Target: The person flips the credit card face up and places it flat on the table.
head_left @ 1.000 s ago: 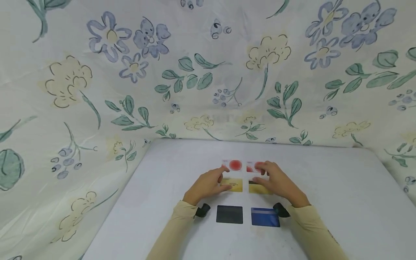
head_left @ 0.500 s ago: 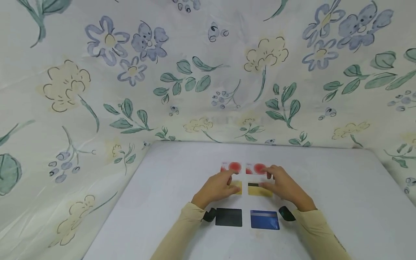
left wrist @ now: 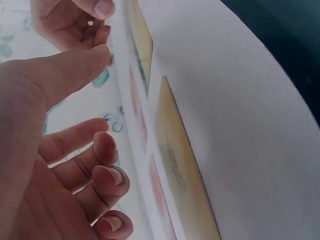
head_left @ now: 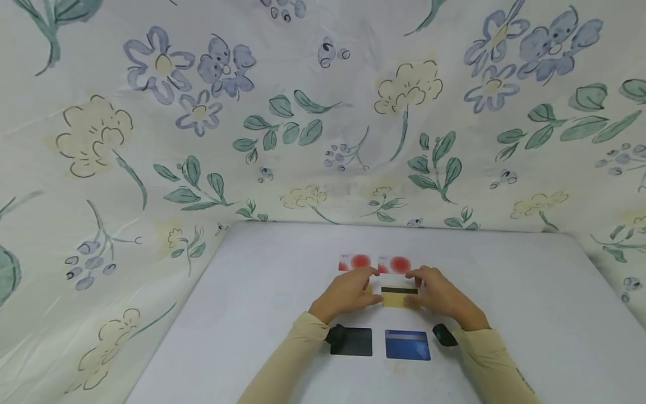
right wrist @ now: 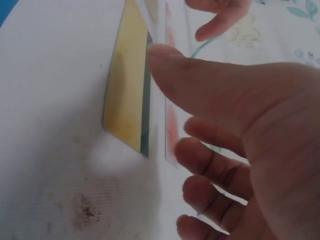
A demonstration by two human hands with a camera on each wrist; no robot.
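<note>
In the head view, several flat cards lie in two columns on the table. My left hand (head_left: pixel 345 293) is above the left yellow card (left wrist: pixel 180 175), hiding most of it from the head camera. Its fingers are loosely bent and hold nothing. My right hand (head_left: pixel 445 294) hovers at the right end of the other yellow card (head_left: pixel 393 298), which has a dark stripe. In the right wrist view, the thumb overlaps that card's edge; contact cannot be told. Behind the hands lie two white cards with red circles, a left one (head_left: pixel 355 262) and a right one (head_left: pixel 395 265).
Closer to the body lie a black card (head_left: pixel 355 343) and a blue card (head_left: pixel 407 345). Each wrist wears a small black device. The white table (head_left: pixel 272 264) meets a floral cloth (head_left: pixel 303 146) at its back and sides.
My left hand has shifted right, from over the left yellow card toward the gap between the yellow cards. My right hand has drawn back slightly from the right red-circle card. The cards stay put.
</note>
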